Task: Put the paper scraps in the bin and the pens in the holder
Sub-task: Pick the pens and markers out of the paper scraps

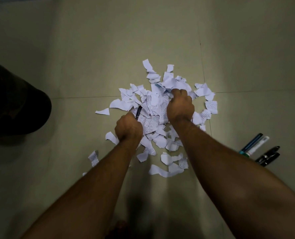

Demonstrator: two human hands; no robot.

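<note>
A heap of torn white paper scraps (153, 107), many with printed text, is spread over the tiled floor. My left hand (128, 128) rests at the heap's near-left side, closed around a dark pen (138, 112) whose tip points away from me. My right hand (180, 105) is over the middle of the heap, fingers pinched on a light blue pen (162, 87) that lies among the scraps. Several more pens (259, 149) lie together on the floor at the right, blue, white and black.
A dark round object (14, 104), perhaps a bin, stands at the left edge. Loose scraps (93, 157) lie apart from the heap near my left forearm. Pale floor tiles (108, 49) stretch beyond the heap.
</note>
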